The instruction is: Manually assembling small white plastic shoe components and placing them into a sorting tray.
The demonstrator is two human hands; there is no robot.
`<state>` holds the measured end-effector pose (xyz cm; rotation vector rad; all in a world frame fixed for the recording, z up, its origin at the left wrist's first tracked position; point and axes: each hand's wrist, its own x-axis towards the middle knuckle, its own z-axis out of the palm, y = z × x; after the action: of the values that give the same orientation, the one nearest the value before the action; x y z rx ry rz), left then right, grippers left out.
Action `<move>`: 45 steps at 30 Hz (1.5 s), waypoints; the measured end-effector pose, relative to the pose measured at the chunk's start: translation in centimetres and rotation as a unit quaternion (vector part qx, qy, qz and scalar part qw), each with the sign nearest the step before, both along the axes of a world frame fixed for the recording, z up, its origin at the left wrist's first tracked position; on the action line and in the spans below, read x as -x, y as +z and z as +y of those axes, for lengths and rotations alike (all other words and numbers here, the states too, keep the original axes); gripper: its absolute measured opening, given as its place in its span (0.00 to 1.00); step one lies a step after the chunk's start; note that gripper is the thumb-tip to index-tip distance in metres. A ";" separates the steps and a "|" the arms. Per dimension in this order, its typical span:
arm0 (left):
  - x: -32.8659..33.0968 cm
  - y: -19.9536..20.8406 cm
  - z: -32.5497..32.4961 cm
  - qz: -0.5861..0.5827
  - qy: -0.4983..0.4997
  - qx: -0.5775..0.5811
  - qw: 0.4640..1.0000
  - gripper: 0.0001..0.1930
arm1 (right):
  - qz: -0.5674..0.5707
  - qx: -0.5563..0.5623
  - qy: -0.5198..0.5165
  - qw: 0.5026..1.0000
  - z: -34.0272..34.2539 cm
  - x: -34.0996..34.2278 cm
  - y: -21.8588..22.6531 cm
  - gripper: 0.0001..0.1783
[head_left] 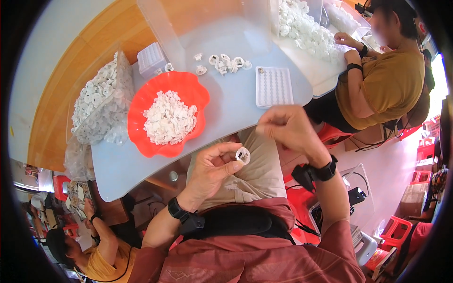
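Note:
Between the thumb and fingers of my left hand [214, 167] is a small round white plastic housing [243, 155], held above my lap with its open face up. A dark square and some metal show inside it. To the right and a little higher, my right hand [290, 129] hovers apart from it, fingers curled in and thumb against them. Anything in that pinch is too small or hidden to make out. Just beyond my right hand lies a white tray [274, 88] of small pockets, with one small metallic piece in a corner. Several similar white housings [224, 63] sit loosely on the table.
A red scalloped bowl [136, 118] of small white pieces stands on the pale blue table [115, 174]. Left of it is a clear bin [101, 101] full of white parts. Co-workers sit at right [384, 87] and lower left [104, 252]. Red stools [396, 231] stand at right.

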<state>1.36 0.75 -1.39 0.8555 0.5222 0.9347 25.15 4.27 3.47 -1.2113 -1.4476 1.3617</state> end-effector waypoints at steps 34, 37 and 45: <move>0.3 -0.3 0.9 -0.025 0.008 0.002 1.000 0.16 | -0.520 -0.252 -0.114 0.808 12.3 -1.5 -2.4 0.09; 0.3 -0.3 0.9 -0.025 0.005 0.002 1.000 0.16 | -0.522 -0.244 -0.111 0.810 12.3 -1.4 -2.0 0.09; 0.1 -0.4 0.7 -0.032 0.021 -0.010 0.999 0.15 | -0.478 -0.268 -0.125 0.827 11.6 -2.1 -2.3 0.09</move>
<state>1.24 1.49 -1.82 0.8332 0.4780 1.0033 27.25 15.86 1.16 -1.6798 -2.0311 0.0365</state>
